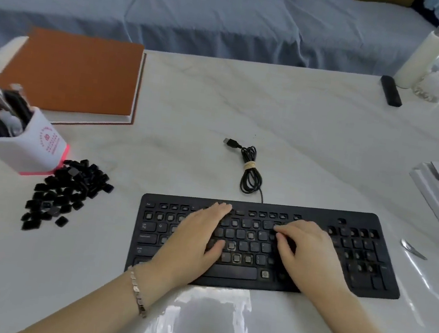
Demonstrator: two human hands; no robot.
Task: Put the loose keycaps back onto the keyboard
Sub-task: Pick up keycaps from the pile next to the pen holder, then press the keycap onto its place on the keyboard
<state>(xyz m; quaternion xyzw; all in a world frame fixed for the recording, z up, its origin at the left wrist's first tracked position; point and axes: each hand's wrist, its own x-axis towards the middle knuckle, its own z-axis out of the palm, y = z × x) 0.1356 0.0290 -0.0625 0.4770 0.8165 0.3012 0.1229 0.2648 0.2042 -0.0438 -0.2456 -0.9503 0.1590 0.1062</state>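
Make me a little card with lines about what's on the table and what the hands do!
keyboard: black, many keycaps missing
loose keycaps: black pile left of the keyboard, by the pen cup
left hand: lies flat on the keyboard
right hand: fingers bent onto the middle keys; whether it holds a keycap is unclear
cable: bundled, unplugged, behind the keyboard

A black keyboard (247,242) is laid on the white marbled table (314,139) under the fingers (220,211). Loose black keycaps (64,190) are heaped left of them.
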